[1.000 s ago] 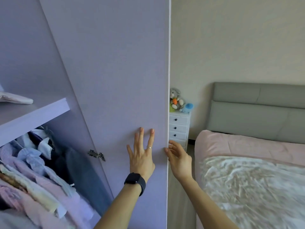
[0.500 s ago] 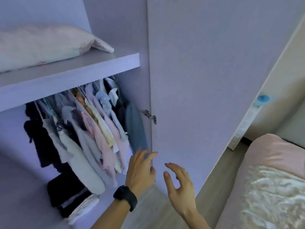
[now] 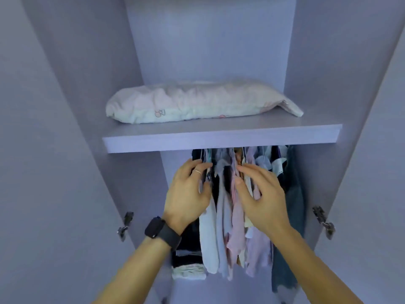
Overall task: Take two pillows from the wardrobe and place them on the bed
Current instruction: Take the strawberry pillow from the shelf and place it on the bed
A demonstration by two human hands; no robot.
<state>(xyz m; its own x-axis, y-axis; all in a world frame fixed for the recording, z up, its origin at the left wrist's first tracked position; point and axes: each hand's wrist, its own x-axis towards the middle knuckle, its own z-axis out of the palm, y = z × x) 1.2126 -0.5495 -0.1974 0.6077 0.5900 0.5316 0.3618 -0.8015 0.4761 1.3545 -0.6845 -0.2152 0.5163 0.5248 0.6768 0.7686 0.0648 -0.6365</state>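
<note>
A pale pink and white pillow (image 3: 197, 103) lies lengthwise on the lilac wardrobe shelf (image 3: 221, 138), straight ahead and above my hands. Only one pillow shows. My left hand (image 3: 187, 193), with a black watch and a ring, is raised below the shelf, fingers loosely spread and holding nothing. My right hand (image 3: 260, 195) is beside it at the same height, also empty with relaxed fingers. Both hands are in front of the hanging clothes, below the shelf edge. The bed is out of view.
Several hanging clothes (image 3: 238, 205) fill the space under the shelf, with folded items (image 3: 188, 264) stacked at the lower left. Both wardrobe doors stand open, the left door (image 3: 43, 172) and the right door (image 3: 377, 172) flanking my arms, hinges showing on each side.
The view has swung from the right door and bed to face the wardrobe interior. Both hands left the door and rose in front of the hanging clothes, under the pillow's shelf.
</note>
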